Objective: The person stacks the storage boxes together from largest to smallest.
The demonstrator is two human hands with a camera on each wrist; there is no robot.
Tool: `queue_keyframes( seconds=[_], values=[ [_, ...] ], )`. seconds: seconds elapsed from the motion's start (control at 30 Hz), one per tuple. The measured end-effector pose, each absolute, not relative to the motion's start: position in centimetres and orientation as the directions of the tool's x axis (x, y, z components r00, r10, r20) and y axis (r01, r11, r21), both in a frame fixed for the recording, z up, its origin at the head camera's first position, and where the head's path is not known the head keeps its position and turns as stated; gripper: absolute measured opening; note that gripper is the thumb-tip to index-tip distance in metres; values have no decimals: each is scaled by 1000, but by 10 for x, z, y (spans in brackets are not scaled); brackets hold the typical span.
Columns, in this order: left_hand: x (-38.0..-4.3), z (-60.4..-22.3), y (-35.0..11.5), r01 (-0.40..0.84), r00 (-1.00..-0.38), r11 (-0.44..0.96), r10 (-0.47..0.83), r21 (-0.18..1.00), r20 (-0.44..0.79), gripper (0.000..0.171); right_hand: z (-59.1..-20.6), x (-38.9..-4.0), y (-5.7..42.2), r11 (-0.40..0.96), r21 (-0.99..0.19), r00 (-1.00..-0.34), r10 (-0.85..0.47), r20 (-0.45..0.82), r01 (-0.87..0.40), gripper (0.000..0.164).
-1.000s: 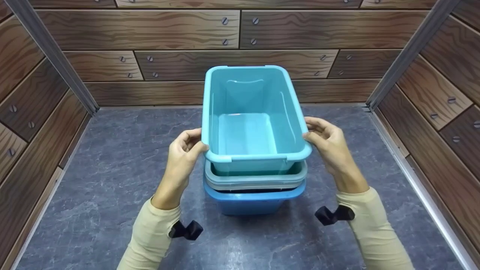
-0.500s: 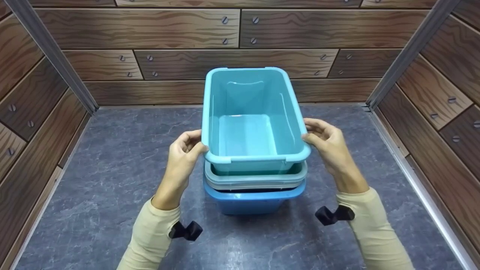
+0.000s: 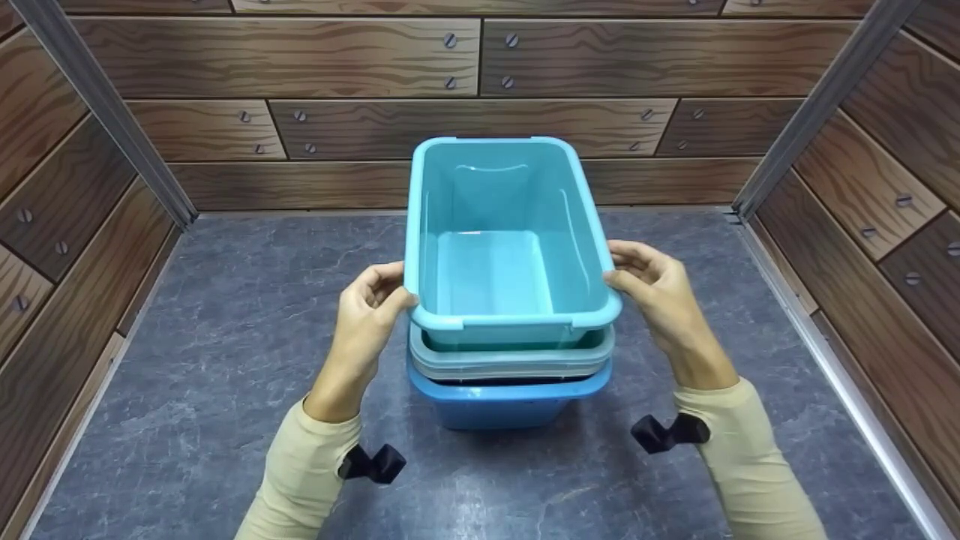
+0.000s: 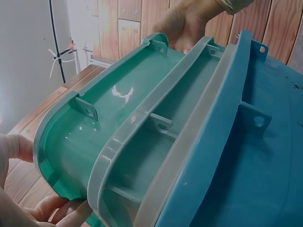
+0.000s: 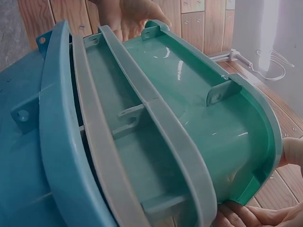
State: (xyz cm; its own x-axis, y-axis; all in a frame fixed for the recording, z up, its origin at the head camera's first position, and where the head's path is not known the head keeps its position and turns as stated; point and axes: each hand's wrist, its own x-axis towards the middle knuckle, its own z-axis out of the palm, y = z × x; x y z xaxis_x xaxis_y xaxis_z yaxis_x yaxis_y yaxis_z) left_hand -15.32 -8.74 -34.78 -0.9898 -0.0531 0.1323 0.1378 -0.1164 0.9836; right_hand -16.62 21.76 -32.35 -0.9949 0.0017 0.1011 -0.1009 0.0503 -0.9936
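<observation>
A turquoise plastic bin [image 3: 517,321] sits partly nested at the top of a stack, its rim well above the others. Beneath it come a pale teal bin [image 3: 517,358], a whitish rim [image 4: 215,94] and a blue bin [image 3: 506,414] at the bottom, standing on the floor. My left hand [image 3: 358,322] pinches the top bin's left rim near its front corner, thumb over the edge and fingers below. On the opposite side my right hand [image 3: 664,300] holds the right rim the same way. Both wrist views show the gaps between the rims.
Dark grey marbled floor [image 3: 247,360] surrounds the stack. Wood-patterned walls [image 3: 300,60] enclose the back and sides, with metal corner posts [image 3: 112,120]. Each sleeve carries a black wrist mount [image 3: 373,463].
The turquoise bin has sunk slightly lower into the stack, both hands moving down with it. The bins below have stayed still.
</observation>
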Motion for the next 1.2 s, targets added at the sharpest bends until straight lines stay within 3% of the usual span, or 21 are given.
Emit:
queue_keyframes(
  seconds=[0.8, 1.2],
  values=[
    [-152, -355, -88, 116, -992, -44, -46, 992, 114, 39, -333, -166, 221, 84, -994, -997, 4, 74, -74, 42],
    [-154, -355, -90, 109, -993, 9, -47, 994, 110, 37, -333, -167, 223, 172, -980, -995, -19, 98, -100, 40]
  ],
)
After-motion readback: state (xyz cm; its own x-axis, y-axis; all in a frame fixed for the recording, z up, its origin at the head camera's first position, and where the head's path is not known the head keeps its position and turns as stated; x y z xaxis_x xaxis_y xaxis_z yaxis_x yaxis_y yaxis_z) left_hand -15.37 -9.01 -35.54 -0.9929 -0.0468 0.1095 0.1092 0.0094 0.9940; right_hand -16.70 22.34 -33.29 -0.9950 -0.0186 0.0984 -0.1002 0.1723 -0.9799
